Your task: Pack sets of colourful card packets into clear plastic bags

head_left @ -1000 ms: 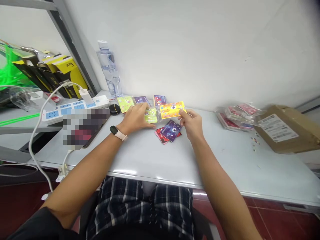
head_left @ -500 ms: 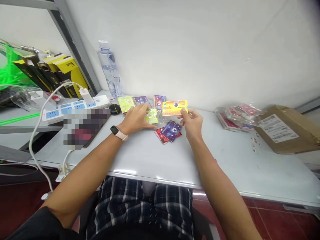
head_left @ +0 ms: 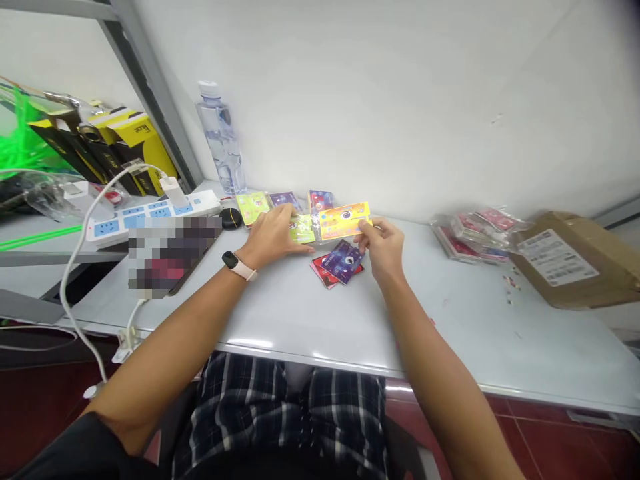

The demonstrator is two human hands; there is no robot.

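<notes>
Pinched in the fingers of my right hand (head_left: 383, 245) is a yellow and orange card (head_left: 345, 220), its left end at the edge of a clear plastic sleeve. My left hand (head_left: 273, 233) is closed on a green card packet (head_left: 303, 229) in clear plastic. Just below the yellow card, a purple card (head_left: 343, 261) lies over red cards (head_left: 325, 275) on the table. Behind my hands lie another green packet (head_left: 253, 205), a purple packet (head_left: 285, 200) and a blue-purple one (head_left: 320, 200) near the wall.
A water bottle (head_left: 223, 143) stands by the wall. To the left are a power strip (head_left: 150, 215), a black round object (head_left: 231, 219) and a partly blurred phone (head_left: 193, 257). Bagged cards (head_left: 473, 233) and a cardboard box (head_left: 575, 260) lie at the right.
The yellow card has moved slightly left and tilted, its left end now nearer the green packet. My right hand has shifted a little left with it.
</notes>
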